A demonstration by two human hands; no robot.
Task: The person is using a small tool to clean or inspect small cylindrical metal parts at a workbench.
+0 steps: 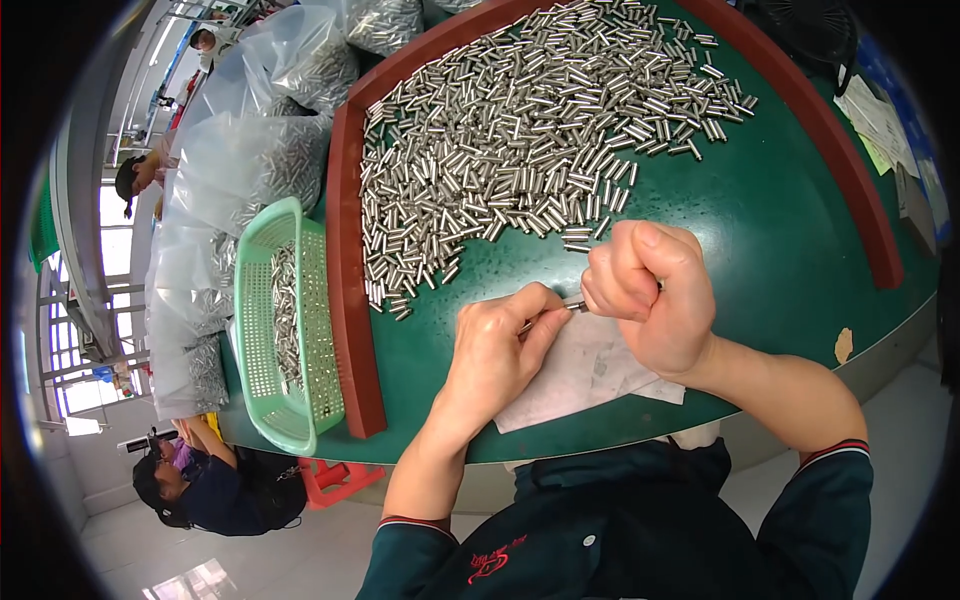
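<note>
My left hand point(503, 345) pinches a small silver metal tube point(576, 306) between thumb and fingers, over a sheet of white paper point(585, 375) on the green table point(770, 230). The same tube meets my right hand point(650, 290), which is curled into a fist and grips something thin that I cannot make out. Just beyond both hands lies a big heap of several identical silver metal tubes point(520, 130), spread across the green surface.
A red-brown raised border point(345, 290) frames the table on the left and right. A light green plastic basket point(285, 330) with tubes in it stands outside the left border. Clear plastic bags of tubes point(250, 150) pile behind it. Other people sit at the lower left and far left. Papers lie at the far right.
</note>
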